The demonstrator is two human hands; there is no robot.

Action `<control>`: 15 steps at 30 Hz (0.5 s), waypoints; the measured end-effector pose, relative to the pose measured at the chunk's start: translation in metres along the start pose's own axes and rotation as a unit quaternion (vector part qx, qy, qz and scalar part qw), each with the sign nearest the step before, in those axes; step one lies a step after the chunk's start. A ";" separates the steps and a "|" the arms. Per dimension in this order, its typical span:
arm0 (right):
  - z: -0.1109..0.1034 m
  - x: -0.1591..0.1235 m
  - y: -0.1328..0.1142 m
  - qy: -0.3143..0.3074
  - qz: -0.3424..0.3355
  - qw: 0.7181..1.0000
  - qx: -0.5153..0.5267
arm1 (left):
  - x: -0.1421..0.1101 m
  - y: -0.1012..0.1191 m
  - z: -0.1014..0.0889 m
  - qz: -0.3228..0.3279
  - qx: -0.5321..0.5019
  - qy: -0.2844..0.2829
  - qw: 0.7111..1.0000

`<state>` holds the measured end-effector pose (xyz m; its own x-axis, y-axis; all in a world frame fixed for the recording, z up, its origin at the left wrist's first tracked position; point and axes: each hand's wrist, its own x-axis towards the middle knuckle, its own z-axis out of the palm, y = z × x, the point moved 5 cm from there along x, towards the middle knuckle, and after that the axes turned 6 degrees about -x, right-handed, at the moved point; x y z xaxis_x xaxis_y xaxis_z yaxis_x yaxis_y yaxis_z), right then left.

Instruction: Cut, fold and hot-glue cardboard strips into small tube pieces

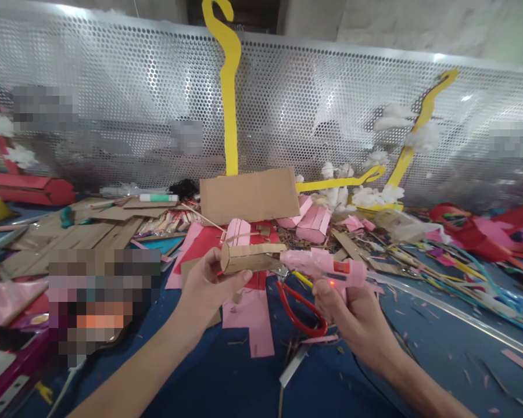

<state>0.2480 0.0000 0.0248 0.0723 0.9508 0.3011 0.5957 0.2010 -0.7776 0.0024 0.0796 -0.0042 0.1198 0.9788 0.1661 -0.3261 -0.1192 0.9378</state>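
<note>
My left hand (211, 284) is closed around the left end of a small folded cardboard box (248, 261). In my right hand (348, 305) is a pink glue gun (309, 262) with a small red light glowing on its side. Its tip points left and meets the box's right end; whether it touches cannot be told. Below the glue gun lie red-handled scissors (303, 316), partly hidden. Pink paper (248, 307) and red paper (259, 280) lie beneath the box. A pink folded paper piece (238, 231) stands just behind it.
Behind stands a cardboard panel (249, 196) with a tall yellow paper strip (229, 104) rising above it, before a perforated metal screen (331, 104). Cardboard scraps (74, 244) lie left, pink paper boxes (312, 223) behind right. A cutter blade (293, 367) lies at front.
</note>
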 end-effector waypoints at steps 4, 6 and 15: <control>0.000 0.001 0.000 -0.001 -0.002 1.000 -0.003 | 0.001 -0.001 -0.001 0.000 0.005 0.009 1.000; 0.000 0.001 -0.001 -0.004 -0.006 1.000 -0.005 | 0.001 -0.002 -0.002 -0.007 0.008 0.012 1.000; 0.000 0.001 0.005 -0.008 0.004 1.000 -0.027 | 0.002 -0.003 -0.004 -0.013 -0.003 0.017 1.000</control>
<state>0.2511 0.0015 0.0215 0.0641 0.9562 0.2855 0.6376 0.1809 -0.7488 0.0001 0.0822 -0.0074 0.0953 0.9867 0.1318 -0.3289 -0.0937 0.9397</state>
